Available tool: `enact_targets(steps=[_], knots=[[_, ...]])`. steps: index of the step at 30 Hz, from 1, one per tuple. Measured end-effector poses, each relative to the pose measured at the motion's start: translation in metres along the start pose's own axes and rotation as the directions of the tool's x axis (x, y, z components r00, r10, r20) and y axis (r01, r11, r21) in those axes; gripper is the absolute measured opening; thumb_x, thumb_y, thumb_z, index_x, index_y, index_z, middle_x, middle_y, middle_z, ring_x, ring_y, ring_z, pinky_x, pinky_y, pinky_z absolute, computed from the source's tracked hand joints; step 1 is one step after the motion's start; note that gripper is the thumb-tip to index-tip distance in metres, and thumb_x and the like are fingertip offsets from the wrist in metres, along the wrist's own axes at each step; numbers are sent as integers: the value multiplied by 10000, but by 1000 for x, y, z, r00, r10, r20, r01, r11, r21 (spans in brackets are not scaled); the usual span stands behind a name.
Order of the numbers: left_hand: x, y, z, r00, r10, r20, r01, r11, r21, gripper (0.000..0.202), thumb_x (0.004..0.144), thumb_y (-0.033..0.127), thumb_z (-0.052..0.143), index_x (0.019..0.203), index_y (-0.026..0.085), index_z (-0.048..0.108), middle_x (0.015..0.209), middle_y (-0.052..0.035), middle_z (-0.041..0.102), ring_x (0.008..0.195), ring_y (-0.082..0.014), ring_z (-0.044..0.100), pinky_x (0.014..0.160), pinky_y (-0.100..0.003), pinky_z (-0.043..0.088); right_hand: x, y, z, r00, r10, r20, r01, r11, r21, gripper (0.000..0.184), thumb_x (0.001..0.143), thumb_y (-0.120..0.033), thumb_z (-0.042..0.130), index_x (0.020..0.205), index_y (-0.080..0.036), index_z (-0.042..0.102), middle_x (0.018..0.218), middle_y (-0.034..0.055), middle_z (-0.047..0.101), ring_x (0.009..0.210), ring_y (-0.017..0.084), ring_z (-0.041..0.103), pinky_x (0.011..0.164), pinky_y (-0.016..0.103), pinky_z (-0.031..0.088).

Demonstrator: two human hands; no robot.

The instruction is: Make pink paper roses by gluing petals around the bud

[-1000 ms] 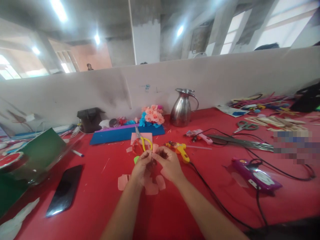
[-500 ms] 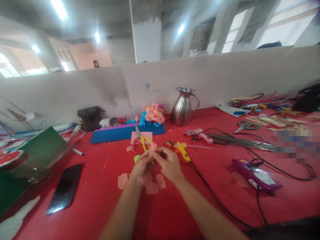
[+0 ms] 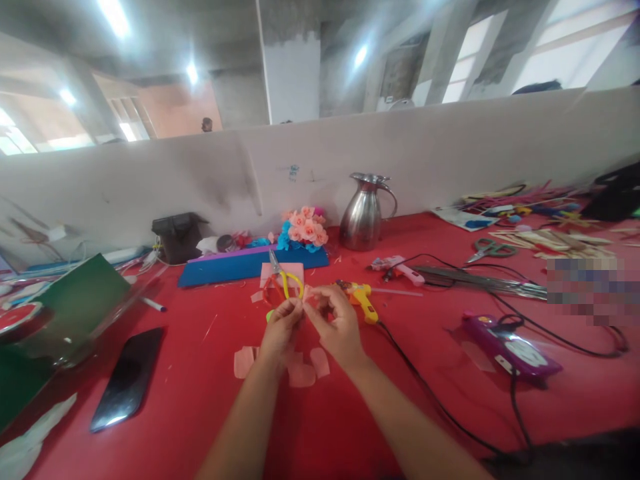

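My left hand (image 3: 281, 331) and my right hand (image 3: 336, 325) meet over the red table (image 3: 200, 413), fingertips pinched together on a small pink paper piece (image 3: 306, 294) held between them. Loose pink paper pieces (image 3: 303, 373) lie on the table under my wrists. Just beyond my fingers lie yellow-handled scissors (image 3: 283, 280) on a pink sheet. A yellow glue gun (image 3: 363, 298) lies right of my right hand, its black cord trailing toward me.
A steel jug (image 3: 364, 215), a bunch of pink paper flowers (image 3: 306, 230) and a blue foam sheet (image 3: 240, 265) stand at the back. A black phone (image 3: 129, 377) lies left, a purple device (image 3: 510, 347) right. Green-handled scissors (image 3: 487, 250), wires and craft sticks clutter the far right.
Both hands have lifted slightly and moved a little away from me, still pinching the pink piece. Nothing on the table has moved.
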State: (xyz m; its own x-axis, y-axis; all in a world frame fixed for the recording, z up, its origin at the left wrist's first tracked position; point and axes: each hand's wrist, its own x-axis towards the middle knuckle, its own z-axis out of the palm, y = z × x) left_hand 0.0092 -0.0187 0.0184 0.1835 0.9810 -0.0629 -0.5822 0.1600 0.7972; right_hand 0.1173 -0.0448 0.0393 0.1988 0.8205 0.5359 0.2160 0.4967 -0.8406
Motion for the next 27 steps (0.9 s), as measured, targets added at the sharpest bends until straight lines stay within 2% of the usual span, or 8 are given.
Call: enact_targets(steps=[5, 11, 17, 22, 27], knots=[[-1, -1, 0, 999, 38, 11, -39, 997, 70, 225, 629, 304, 736, 670, 143, 584, 627, 24, 506, 554, -50, 424, 546, -179, 343, 1, 0, 0, 999, 27, -35, -28, 999, -38, 146, 776, -307, 602, 895, -226, 574, 763, -5, 525, 602, 115, 464, 553, 242, 393], [0, -2, -3, 998, 52, 25, -54, 993, 108, 202, 654, 304, 716, 669, 148, 589, 617, 27, 501, 552, -53, 419, 545, -178, 335, 1, -5, -1, 999, -19, -38, 15, 994, -108, 119, 789, -323, 585, 745, -215, 604, 661, -13, 483, 562, 118, 437, 534, 247, 370], [-2, 1, -1, 998, -5, 56, 2, 999, 51, 190, 623, 272, 729, 695, 150, 603, 631, 9, 534, 568, -76, 456, 571, -203, 352, -3, -12, -2, 995, -65, 74, 71, 994, -80, 109, 813, -286, 551, 791, -228, 641, 712, 14, 562, 608, 133, 500, 563, 260, 398], [-3, 0, -1, 996, -67, 52, 69, 997, -34, 175, 644, 252, 719, 714, 156, 591, 600, 28, 495, 519, -56, 416, 552, -195, 341, -1, -8, -3, 997, 65, -30, -65, 998, -2, 104, 789, -309, 574, 843, -221, 581, 695, -1, 572, 576, 129, 498, 532, 248, 388], [-2, -1, -1, 996, -72, 54, 73, 997, -28, 171, 648, 237, 719, 716, 149, 588, 616, 22, 510, 540, -56, 439, 553, -189, 346, 2, -3, -4, 995, 96, 2, -96, 995, -4, 112, 809, -318, 536, 783, -210, 557, 698, 3, 582, 588, 130, 520, 549, 248, 408]])
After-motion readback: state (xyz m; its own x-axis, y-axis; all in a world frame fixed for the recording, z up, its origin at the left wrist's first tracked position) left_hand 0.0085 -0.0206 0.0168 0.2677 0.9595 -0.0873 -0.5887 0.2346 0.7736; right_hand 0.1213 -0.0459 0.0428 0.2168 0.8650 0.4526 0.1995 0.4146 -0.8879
